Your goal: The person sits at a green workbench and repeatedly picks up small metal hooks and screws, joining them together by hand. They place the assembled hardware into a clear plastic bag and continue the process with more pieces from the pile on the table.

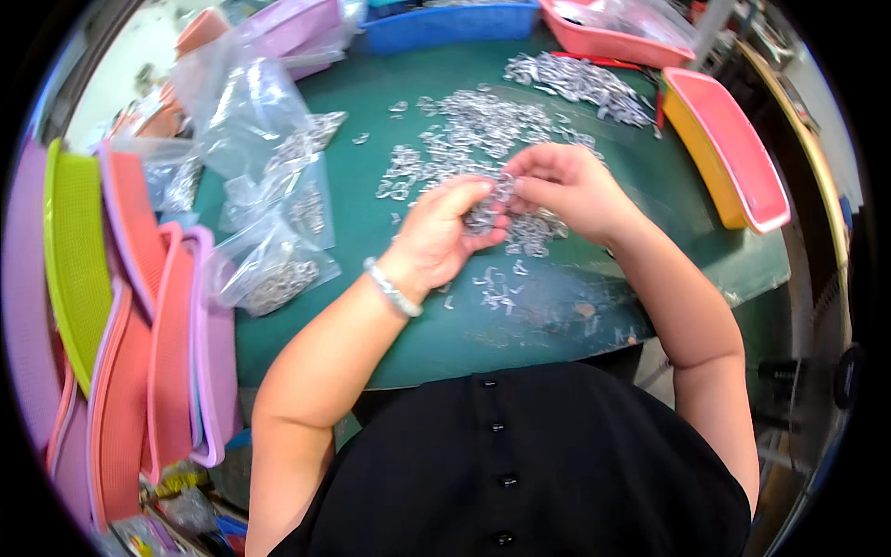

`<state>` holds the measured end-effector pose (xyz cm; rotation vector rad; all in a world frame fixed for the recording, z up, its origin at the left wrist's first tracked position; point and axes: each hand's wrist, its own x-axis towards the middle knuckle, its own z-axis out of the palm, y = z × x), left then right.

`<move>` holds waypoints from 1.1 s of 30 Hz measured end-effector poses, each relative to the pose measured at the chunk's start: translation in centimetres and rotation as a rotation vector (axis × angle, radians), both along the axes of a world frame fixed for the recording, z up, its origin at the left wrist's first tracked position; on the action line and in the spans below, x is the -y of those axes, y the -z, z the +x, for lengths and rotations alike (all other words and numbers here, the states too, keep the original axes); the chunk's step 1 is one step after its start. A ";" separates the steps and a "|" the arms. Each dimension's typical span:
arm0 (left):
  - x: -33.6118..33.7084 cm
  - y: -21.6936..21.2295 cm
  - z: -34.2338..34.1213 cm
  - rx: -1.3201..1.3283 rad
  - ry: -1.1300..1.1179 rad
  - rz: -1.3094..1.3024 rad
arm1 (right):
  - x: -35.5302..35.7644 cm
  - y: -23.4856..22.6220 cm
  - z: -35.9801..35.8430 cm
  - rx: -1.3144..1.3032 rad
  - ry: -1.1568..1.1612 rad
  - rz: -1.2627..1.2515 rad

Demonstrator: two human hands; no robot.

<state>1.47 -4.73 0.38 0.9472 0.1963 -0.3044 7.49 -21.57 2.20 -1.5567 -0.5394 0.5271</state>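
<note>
My left hand (pixel 436 232) is curled, palm up, around a small heap of silvery metal pieces (pixel 480 220). They look like little hooks or links, too small to name surely. Close against it, my right hand (pixel 580 193) pinches with thumb and forefinger at a metal piece (pixel 505 188) over the left fingers. A wide spread of the same metal pieces (pixel 483 121) covers the green tabletop (pixel 371 325) just beyond both hands. Below my right hand lies another small pile (pixel 534 234), and a few loose pieces (pixel 498 290) are nearer to me.
Clear plastic bags (pixel 278 269) of metal parts lie at the left. Beside them stand stacked pink, purple and green baskets (pixel 74 269). A pile of longer silvery parts (pixel 585 88) is at the far right, near a pink-and-yellow bin (pixel 729 148). A blue bin (pixel 445 30) stands behind.
</note>
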 end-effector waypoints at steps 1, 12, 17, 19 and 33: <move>-0.3 0.8 0.3 0.004 0.025 -0.046 | -0.2 0.0 -0.4 0.203 0.006 -0.075; -1.1 -0.2 -0.6 0.025 -0.027 -0.285 | -1.1 -2.3 -2.5 1.050 -0.169 -0.030; -3.8 -2.4 -3.3 0.064 -0.125 -0.156 | -0.8 -2.1 -2.9 0.978 -0.156 -0.050; -6.6 -3.7 -4.4 0.144 -0.184 -0.085 | -0.6 -1.9 -2.8 0.895 -0.188 -0.086; -18.2 -6.7 -7.8 0.083 -0.611 0.820 | -19.8 -3.0 -6.4 1.076 -0.538 -0.161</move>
